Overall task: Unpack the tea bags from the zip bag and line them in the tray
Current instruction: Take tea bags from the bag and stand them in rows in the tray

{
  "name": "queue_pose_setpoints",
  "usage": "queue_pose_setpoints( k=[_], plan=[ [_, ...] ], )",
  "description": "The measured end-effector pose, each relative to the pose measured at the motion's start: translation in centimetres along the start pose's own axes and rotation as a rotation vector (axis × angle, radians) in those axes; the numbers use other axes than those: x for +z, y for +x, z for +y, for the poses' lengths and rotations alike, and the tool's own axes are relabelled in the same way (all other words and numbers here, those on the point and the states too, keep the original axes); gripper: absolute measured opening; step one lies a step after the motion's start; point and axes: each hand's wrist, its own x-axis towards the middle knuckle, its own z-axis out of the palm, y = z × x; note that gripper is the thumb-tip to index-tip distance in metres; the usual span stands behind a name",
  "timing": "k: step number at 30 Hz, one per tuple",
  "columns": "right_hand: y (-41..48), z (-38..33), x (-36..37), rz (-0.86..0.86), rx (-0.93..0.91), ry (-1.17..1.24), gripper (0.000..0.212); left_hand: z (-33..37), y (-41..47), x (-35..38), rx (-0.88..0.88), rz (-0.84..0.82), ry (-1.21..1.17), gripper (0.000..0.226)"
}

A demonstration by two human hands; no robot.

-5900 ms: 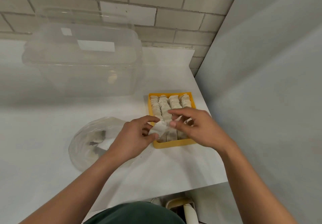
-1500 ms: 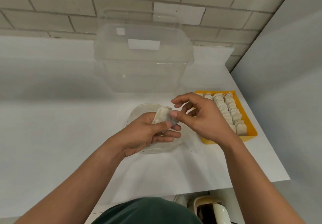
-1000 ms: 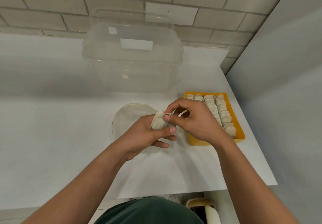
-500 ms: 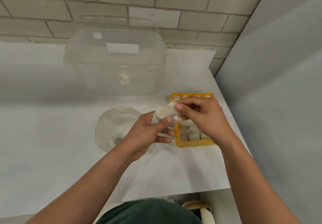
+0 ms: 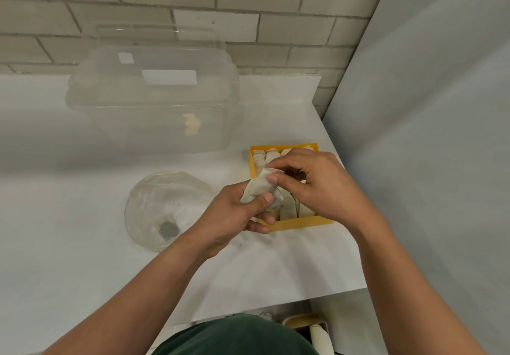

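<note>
The tea bag [image 5: 259,189] you are working on is held just above the near-left corner of the yellow tray [image 5: 299,223]. Your left hand [image 5: 234,215] grips its lower part, thumb curled across the front and fingers tucked beneath. Your right hand [image 5: 317,186] pinches its upper end between thumb and forefinger, hovering over the middle of the tray. Inside the tray, other tea bags [image 5: 266,157] stand packed in rows; you can see their far ends past your right hand and a few against the near rim. Left of the tray the clear zip bag [image 5: 168,200] lies on the white table [image 5: 82,258], with a dark round lump [image 5: 167,230] in its near part. Beyond the tray and to its left, a big clear lidded box [image 5: 154,98] stands near the brick wall [image 5: 276,29]. Right of the tray rises a grey panel [image 5: 427,133].
</note>
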Motion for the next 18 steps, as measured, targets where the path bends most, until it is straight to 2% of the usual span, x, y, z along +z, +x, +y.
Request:
queue_pose_setpoints(
  k=[2,5,9,12,15,18],
  plan=[
    [-0.3,0.5,-0.4,-0.006,0.022,0.013,0.011,-0.1,0.3,0.2,-0.014,0.003,-0.011,0.021],
    [-1.0,1.7,-1.4,0.102,0.102,0.041,0.010,-0.4,0.6,0.3,-0.036,0.014,-0.035,0.019],
    [-2.0,4.7,-2.8,0.206,0.201,-0.065,0.012,-0.7,0.7,0.3,-0.044,0.057,-0.093,0.018],
    [-2.8,7.3,-3.1,0.131,0.290,-0.167,0.010,-0.7,0.7,0.2,-0.037,0.086,-0.106,0.020],
    [-3.6,9.2,-3.0,-0.022,0.383,-0.213,0.009,-0.7,0.7,-0.1,-0.024,0.106,-0.038,0.020],
    [-4.1,10.2,-2.7,-0.169,0.458,-0.220,0.011,-0.7,0.9,-0.4,-0.027,0.128,-0.074,0.019]
  ],
)
